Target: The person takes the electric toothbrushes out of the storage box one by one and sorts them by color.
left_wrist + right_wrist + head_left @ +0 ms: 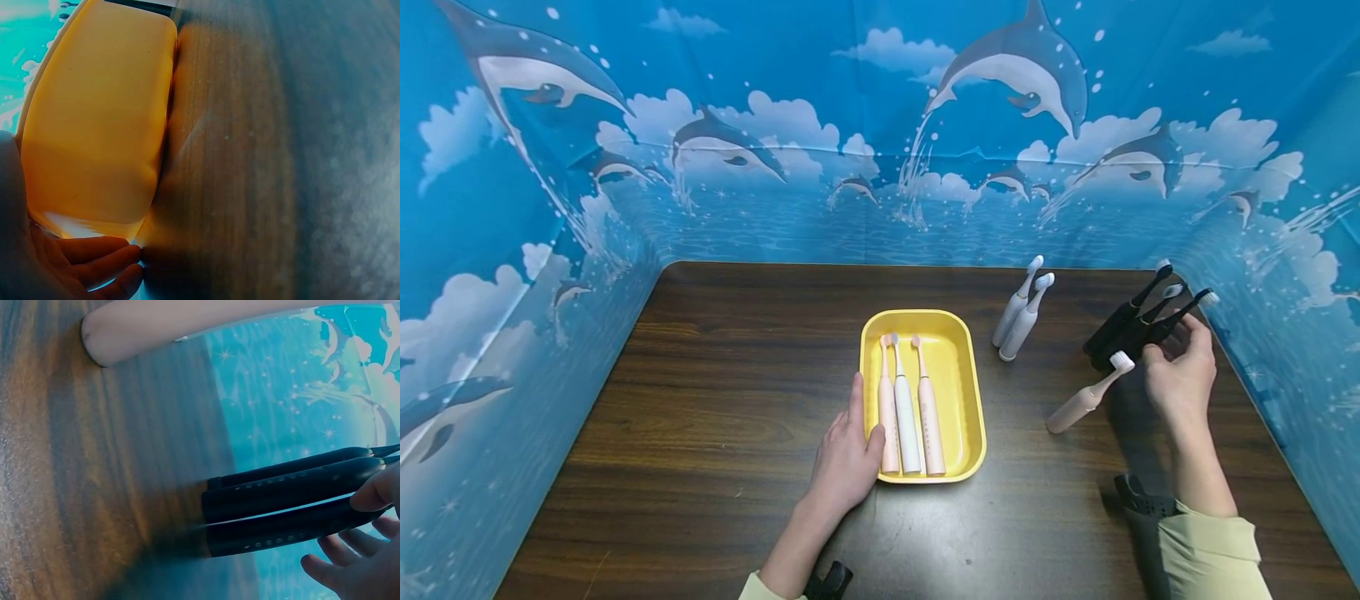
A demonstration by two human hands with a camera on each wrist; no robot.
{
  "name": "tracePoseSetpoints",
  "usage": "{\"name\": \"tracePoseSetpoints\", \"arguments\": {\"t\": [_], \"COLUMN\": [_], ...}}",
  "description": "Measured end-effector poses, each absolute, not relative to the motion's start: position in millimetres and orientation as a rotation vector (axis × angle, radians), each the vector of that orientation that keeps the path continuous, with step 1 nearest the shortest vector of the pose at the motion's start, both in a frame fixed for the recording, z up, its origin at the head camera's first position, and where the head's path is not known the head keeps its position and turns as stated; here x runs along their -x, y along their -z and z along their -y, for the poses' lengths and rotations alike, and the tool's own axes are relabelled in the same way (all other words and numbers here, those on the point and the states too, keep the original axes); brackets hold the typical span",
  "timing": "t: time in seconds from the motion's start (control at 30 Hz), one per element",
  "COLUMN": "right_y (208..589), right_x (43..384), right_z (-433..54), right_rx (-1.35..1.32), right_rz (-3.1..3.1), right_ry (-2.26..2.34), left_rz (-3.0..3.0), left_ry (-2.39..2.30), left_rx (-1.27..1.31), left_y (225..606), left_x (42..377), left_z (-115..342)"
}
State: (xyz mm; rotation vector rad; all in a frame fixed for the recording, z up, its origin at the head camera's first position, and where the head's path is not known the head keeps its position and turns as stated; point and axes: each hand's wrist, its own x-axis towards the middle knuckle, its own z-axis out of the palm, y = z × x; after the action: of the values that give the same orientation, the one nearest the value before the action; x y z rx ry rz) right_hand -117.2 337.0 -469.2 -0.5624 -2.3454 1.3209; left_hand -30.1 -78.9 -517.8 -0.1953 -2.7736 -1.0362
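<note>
In the head view, a yellow tray [966,400] holds two pink electric toothbrushes [930,425] and a white one [907,425] between them. My left hand [846,458] rests against the tray's left side, index finger straight along the edge and thumb at the rim. In the left wrist view its fingers [103,259] touch the tray's outer wall [100,119]. At the right, my right hand [1183,375] pinches the nearest of three black electric toothbrushes [1116,329]. The right wrist view has the thumb [375,490] on that toothbrush [287,528], other fingers behind it.
A pink electric toothbrush [1075,408] stands upright just left of my right hand. Two white electric toothbrushes [1018,325] stand behind the tray's right side. A blue dolphin-print sheet [865,200] borders the dark wooden table [722,400] at the back and sides.
</note>
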Motion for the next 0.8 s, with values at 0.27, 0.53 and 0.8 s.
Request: {"name": "tracePoseSetpoints", "arguments": {"t": [0.27,0.53,0.8], "right_y": [448.3,425.7,397.7], "right_x": [107.1,96.4,80.1], "right_z": [-330.8,-317.7,-296.6], "right_rx": [0.595,0.427,0.147], "right_rz": [2.089,1.870,1.851], "right_ry": [-1.401,-1.221,-1.037], "left_rz": [2.762,2.768,2.765], "left_ry": [1.041,1.042,1.031], "left_rx": [0.210,0.202,0.204], "left_y": [517.7,517.9,517.8], "left_x": [29.6,29.7,29.6], "left_z": [79.4,79.2,79.9]}}
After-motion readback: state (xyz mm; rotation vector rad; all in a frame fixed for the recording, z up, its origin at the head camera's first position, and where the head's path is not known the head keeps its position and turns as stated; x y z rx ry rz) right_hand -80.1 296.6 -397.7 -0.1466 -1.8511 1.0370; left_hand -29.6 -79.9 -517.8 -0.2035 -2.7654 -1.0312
